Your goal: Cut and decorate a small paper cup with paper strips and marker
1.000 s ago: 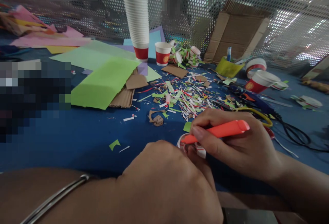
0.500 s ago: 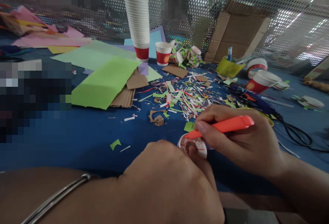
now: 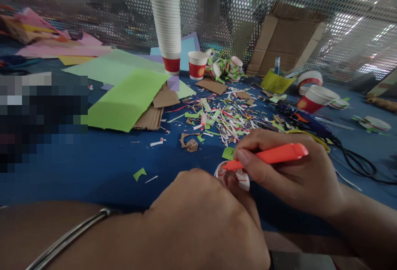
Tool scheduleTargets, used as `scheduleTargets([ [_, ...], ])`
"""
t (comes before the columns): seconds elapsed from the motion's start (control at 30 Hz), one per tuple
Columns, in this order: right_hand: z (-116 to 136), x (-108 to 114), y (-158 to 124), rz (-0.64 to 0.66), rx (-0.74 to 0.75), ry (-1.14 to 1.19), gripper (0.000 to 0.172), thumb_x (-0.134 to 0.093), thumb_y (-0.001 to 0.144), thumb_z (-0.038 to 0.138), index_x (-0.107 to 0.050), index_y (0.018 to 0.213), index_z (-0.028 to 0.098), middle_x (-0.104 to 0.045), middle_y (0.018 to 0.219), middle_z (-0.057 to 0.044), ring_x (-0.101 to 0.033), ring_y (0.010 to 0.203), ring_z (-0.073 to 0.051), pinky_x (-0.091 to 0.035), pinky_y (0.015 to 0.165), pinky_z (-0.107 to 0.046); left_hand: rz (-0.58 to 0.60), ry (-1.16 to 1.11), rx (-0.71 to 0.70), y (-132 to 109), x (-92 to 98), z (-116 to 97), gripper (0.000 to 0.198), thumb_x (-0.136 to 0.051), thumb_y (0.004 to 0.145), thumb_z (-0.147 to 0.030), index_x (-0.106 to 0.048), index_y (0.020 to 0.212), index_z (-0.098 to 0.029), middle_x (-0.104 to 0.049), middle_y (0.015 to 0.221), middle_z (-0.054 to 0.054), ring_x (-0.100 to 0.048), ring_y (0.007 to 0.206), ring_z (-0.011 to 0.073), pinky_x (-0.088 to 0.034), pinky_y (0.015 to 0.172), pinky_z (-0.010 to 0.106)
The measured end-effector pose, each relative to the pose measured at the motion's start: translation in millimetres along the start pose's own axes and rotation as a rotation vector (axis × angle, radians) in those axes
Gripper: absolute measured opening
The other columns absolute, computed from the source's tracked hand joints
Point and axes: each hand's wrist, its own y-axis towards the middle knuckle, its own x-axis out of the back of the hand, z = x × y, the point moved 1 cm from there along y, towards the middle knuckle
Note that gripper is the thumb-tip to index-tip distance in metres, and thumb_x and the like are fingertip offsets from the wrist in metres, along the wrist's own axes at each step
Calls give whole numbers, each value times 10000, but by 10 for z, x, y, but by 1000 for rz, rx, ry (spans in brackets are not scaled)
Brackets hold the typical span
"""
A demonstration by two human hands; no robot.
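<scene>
My left hand (image 3: 207,212) is closed on a small white round piece (image 3: 244,182) that looks like a paper cup bottom. Red lines and dots mark its face, and a brown round spot sits at its middle, partly under my fingertip. Between the thumb and fingers of my right hand (image 3: 294,179) is an orange-red marker (image 3: 276,154), its tip resting on or just over the upper part of the round piece. Most of my left fingers are hidden behind the back of that hand. A green paper scrap (image 3: 228,153) lies just beyond the piece.
Paper shreds (image 3: 232,117) cover the middle of the blue table (image 3: 108,154). Behind them stand a tall cup stack (image 3: 169,22) and a single cup (image 3: 197,66). Green sheets (image 3: 127,100) lie left. A corded blue tool (image 3: 313,123), yellow-handled scissors (image 3: 322,142) and a tilted cup (image 3: 319,96) are right.
The marker and my right hand have shifted very slightly down. My left hand and the round piece keep almost the same place.
</scene>
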Motion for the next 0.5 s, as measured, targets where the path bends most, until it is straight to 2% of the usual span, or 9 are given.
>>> scheduleTargets([
  [0.37,-18,2,-19,-16,36,-23,210,-564,957,179,-670,776,179,-689,669,36,-562,533,-49,-438,519,-166,31,-37,0,19,-30,16,172,-644,615,-153,-765,737,-171,-606,470,28,-473,347,205,-253,300,371],
  [0.5,-7,-4,-13,2,12,-18,239,-556,969,199,-668,760,171,-714,677,18,-593,548,-58,-455,527,-172,56,-70,11,5,-21,11,169,-632,630,-146,-763,736,-161,-598,461,49,-486,354,214,-220,321,372],
])
